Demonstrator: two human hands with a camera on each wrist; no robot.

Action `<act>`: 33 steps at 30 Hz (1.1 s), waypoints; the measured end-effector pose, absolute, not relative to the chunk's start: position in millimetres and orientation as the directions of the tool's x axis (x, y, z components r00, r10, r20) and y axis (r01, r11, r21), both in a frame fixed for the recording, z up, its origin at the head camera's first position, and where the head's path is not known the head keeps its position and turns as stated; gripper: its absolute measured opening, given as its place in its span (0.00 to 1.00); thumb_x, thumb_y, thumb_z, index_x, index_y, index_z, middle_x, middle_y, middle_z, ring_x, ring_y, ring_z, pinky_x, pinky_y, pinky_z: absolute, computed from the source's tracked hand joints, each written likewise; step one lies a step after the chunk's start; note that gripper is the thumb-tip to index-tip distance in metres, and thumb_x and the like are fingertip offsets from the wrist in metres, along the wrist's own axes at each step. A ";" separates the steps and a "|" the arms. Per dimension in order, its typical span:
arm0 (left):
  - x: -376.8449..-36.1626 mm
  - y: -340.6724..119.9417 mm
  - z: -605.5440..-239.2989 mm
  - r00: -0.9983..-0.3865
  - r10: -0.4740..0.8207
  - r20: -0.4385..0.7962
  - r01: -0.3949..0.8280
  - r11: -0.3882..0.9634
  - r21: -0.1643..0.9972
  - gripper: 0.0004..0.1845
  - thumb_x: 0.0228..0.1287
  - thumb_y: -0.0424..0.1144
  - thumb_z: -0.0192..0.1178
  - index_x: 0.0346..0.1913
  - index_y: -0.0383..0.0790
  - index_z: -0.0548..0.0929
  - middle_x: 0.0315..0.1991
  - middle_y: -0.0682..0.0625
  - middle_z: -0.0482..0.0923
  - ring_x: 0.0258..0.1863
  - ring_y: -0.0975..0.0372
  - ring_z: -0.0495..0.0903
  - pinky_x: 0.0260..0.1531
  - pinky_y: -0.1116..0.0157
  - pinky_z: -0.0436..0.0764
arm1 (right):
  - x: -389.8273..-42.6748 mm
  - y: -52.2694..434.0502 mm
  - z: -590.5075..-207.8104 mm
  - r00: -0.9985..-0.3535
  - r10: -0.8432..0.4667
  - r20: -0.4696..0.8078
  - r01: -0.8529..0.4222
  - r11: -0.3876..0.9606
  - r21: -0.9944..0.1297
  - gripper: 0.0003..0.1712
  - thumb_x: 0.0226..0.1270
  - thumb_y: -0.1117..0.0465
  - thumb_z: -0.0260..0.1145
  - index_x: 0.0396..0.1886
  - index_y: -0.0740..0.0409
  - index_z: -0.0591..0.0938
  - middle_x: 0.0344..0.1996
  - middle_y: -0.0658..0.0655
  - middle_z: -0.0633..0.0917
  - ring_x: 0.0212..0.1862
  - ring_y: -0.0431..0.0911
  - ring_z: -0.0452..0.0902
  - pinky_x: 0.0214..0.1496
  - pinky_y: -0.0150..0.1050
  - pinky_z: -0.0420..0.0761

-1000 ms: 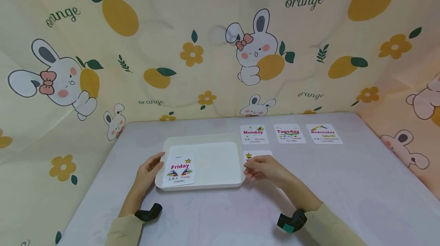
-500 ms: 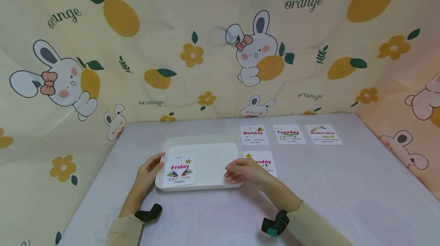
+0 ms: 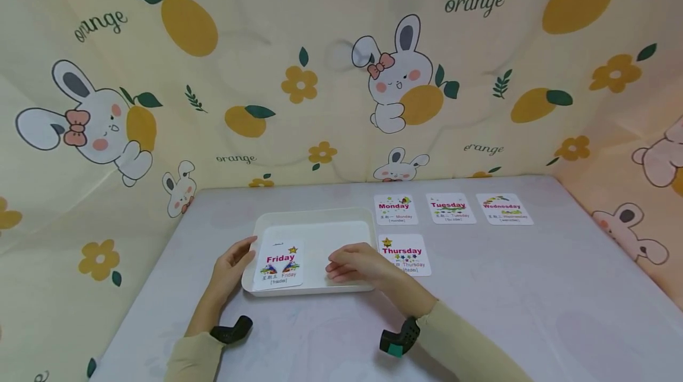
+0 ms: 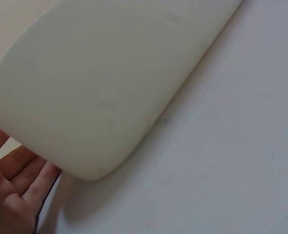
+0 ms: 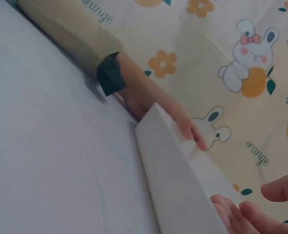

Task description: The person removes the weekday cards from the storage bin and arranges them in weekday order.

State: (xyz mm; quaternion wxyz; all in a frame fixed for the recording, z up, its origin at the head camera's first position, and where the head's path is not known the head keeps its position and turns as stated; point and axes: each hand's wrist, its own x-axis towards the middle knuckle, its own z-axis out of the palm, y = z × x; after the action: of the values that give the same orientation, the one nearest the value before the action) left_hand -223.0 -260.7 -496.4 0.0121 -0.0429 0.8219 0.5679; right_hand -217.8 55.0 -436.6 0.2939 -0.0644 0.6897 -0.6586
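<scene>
A white tray [image 3: 315, 216] is set on the table [image 3: 533, 299], and the left hand [image 3: 230, 263] is laid against its left wall, fingers nearly straight and thumb at the rim; nothing is clasped by this grip. The right hand [image 3: 354, 264] is stretched over the tray's near right part, palm down, fingers loosely extended toward the Friday card [image 3: 279, 264], which lies in the tray's near left corner; its grip is relaxed and nothing is held. The Thursday card [image 3: 404, 254] lies on the table just right of the tray. Behind it, 3 cards are lined up: Monday [image 3: 395, 209], Tuesday [image 3: 450, 208], Wednesday [image 3: 504, 209].
</scene>
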 end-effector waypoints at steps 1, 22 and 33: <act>-223.1 -260.8 -496.5 -0.996 -0.057 -0.069 -0.085 0.350 0.933 0.24 0.72 0.44 0.52 0.69 0.46 0.68 0.73 0.45 0.62 0.75 0.52 0.60 0.75 0.54 0.60 | -219.1 52.4 -438.0 -0.819 -0.473 -0.325 0.302 0.127 -0.945 0.22 0.72 0.61 0.55 0.54 0.77 0.74 0.37 0.60 0.88 0.34 0.39 0.85 0.44 0.35 0.87; -223.4 -260.0 -496.3 -0.996 -0.059 -0.071 -0.088 0.352 0.932 0.24 0.72 0.43 0.53 0.68 0.46 0.68 0.73 0.47 0.63 0.74 0.55 0.61 0.74 0.55 0.60 | -229.5 11.7 -454.0 -0.808 -0.387 -0.444 0.443 0.097 -0.891 0.18 0.69 0.62 0.59 0.52 0.70 0.78 0.45 0.64 0.87 0.39 0.42 0.88 0.44 0.35 0.87; -224.2 -260.4 -497.0 -0.997 -0.065 -0.047 -0.067 0.363 0.929 0.24 0.72 0.42 0.53 0.68 0.44 0.69 0.72 0.45 0.64 0.74 0.53 0.62 0.74 0.54 0.61 | -229.0 -1.9 -452.1 -0.810 -0.341 -0.477 0.489 0.056 -0.871 0.17 0.68 0.64 0.59 0.52 0.70 0.79 0.46 0.66 0.87 0.39 0.44 0.88 0.44 0.36 0.87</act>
State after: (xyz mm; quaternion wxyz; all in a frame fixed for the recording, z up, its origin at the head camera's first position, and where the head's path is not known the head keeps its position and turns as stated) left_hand -224.2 -260.4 -497.0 0.0013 -0.0400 0.8254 0.5631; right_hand -229.0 -1.9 -452.1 0.3029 0.0561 0.6603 -0.6849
